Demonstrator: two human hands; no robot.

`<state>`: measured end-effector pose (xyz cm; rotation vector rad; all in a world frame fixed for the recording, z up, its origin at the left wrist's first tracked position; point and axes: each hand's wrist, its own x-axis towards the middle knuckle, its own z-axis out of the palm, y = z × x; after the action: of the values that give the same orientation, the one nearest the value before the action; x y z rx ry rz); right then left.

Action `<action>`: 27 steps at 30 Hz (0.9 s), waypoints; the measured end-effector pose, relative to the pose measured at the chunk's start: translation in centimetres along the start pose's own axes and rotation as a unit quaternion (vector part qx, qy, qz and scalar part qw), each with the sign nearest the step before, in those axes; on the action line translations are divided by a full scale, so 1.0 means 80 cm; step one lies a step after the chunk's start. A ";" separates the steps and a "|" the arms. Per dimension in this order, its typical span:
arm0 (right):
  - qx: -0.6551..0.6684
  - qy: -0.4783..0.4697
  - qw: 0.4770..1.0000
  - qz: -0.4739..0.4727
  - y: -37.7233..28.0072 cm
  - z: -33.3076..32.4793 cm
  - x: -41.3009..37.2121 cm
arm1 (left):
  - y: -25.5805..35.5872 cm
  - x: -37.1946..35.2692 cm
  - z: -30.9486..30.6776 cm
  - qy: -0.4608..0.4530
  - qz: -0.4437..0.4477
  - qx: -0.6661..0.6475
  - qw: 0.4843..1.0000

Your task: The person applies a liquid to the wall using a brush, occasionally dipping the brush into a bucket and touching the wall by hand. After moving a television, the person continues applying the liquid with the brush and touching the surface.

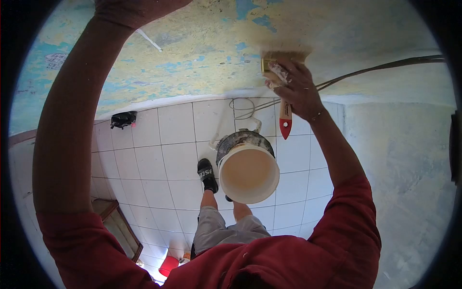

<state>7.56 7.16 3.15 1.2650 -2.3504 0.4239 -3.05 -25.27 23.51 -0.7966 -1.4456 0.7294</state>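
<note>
My right hand (297,89) is wrapped round a wide paintbrush (286,118) with a red-tipped wooden handle. The brush's bristles meet the wall (202,53), which is patchy with yellow and light blue paint. Pale smears cover some of my right fingers. At the top left, my left hand (139,10) is at the wall, cut off by the frame edge, so its fingers are hidden. A thin white strip (150,40) shows just below it. Under the brush, a white bucket (273,182) holds cream-coloured liquid and stands on a dark, stained round object (226,148).
Dark cables (380,66) run along the wall to the right and coil near the white tiled floor (178,125). A black bag (123,119) lies at the wall's foot. A framed panel (120,226) and a red container (168,265) are behind on the left.
</note>
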 end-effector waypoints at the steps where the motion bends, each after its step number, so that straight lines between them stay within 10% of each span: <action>1: 0.000 0.000 1.000 0.001 -0.003 0.003 -0.008 | 0.000 0.002 -0.003 -0.010 -0.007 -0.003 1.000; 4: 0.280 -0.052 0.945 0.158 -0.031 0.000 -0.040 | 0.004 0.009 -0.014 -0.038 -0.029 -0.016 0.999; 13: 0.401 0.064 0.833 0.377 -0.177 -0.116 -0.095 | 0.040 0.015 -0.057 -0.112 -0.080 -0.060 0.989; 14: 0.379 -0.011 0.846 0.375 -0.186 -0.125 -0.095 | 0.054 0.009 -0.064 -0.246 -0.061 0.002 0.967; 27: 0.268 -0.333 0.883 0.197 -0.249 -0.007 -0.126 | 0.315 -0.120 -0.110 -0.347 0.024 -0.310 0.885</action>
<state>29.41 3.88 -0.34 1.2931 -3.2583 0.9474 6.70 -19.42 -2.51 -1.1197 -2.3882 0.6122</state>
